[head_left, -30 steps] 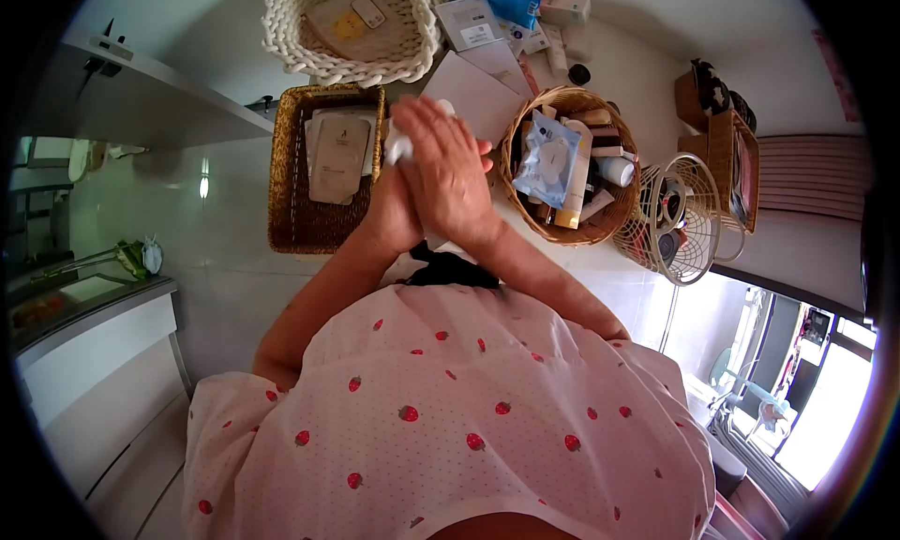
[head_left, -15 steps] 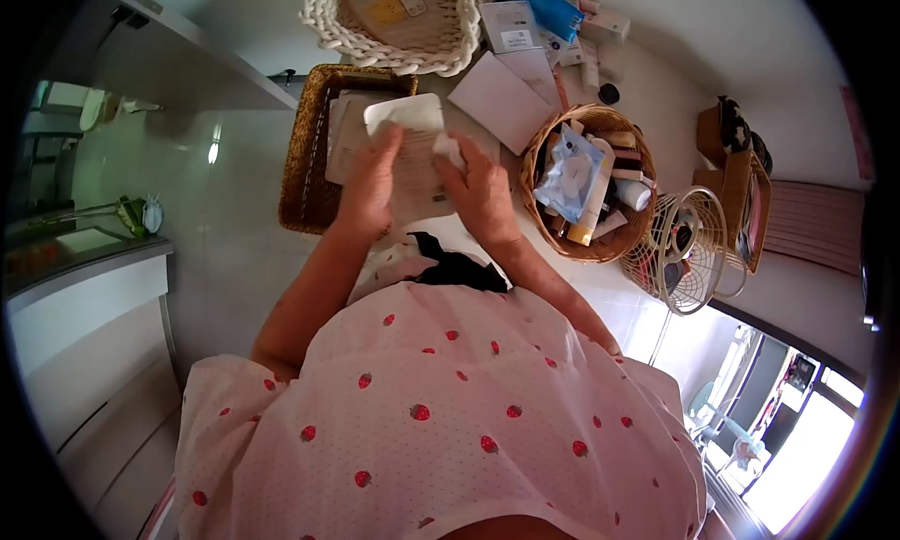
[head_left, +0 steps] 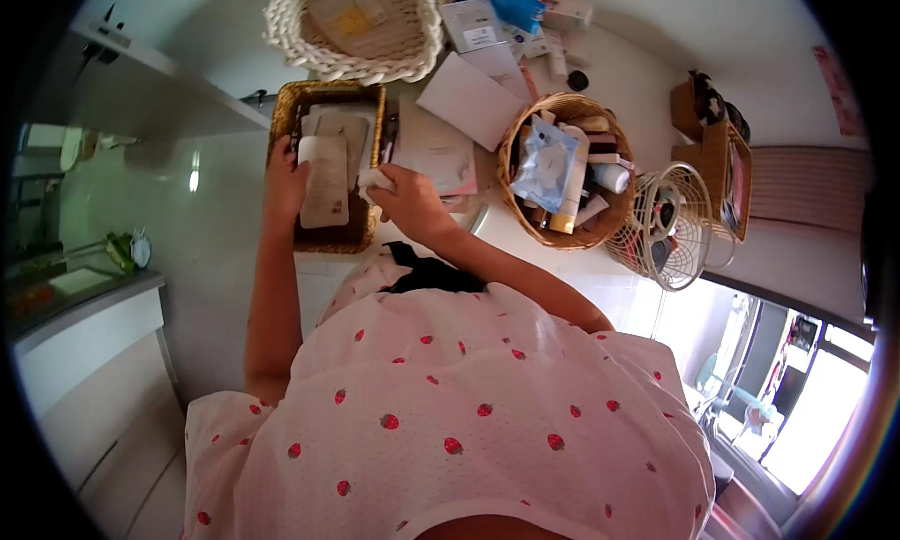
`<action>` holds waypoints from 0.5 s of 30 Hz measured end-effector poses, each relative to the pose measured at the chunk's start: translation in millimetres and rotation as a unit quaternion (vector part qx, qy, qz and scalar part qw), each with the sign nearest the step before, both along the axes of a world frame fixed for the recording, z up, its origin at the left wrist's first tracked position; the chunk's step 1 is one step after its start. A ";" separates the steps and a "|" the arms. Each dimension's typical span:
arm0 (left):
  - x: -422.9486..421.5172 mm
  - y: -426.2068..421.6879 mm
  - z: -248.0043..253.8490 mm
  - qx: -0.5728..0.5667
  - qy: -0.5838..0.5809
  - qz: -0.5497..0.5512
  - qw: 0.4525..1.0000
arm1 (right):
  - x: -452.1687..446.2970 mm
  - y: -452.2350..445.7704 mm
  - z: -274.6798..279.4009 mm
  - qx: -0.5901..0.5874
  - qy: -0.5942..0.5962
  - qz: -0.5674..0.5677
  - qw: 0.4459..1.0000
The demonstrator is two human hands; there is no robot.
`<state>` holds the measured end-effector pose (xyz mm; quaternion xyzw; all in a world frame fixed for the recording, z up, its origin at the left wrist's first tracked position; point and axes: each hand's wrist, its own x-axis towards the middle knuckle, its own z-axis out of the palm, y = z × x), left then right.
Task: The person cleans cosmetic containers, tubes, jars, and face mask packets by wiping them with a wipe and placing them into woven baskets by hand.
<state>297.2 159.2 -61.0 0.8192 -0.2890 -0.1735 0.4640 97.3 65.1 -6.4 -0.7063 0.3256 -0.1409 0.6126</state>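
Note:
My left hand (head_left: 286, 184) is at the left rim of the brown rectangular basket (head_left: 380, 118), its thumb and fingers closed on the edge of a pale flat packet (head_left: 325, 179). That packet lies over other flat packets (head_left: 349, 132) inside the basket. Just right of the basket's right rim, my right hand (head_left: 410, 201) pinches a crumpled white wipe or tissue (head_left: 375, 182). Beyond my right hand, more flat packets (head_left: 436, 156) lie on the white surface.
A white woven basket (head_left: 281, 24) stands at the back. White boxes (head_left: 473, 99) lie right of it. Farther right are a round wicker basket (head_left: 509, 156) full of bottles and packs, a wire basket (head_left: 689, 277) and a brown box (head_left: 741, 179).
My left hand has moved left with the pale packet, from in front of me to the rectangular basket. My right hand has shifted left and down, still with the white wipe.

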 end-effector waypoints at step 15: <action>-143.7 -131.7 81.4 -0.151 0.228 -0.230 0.934 | -57.7 -71.8 44.3 -0.149 0.019 -0.113 0.982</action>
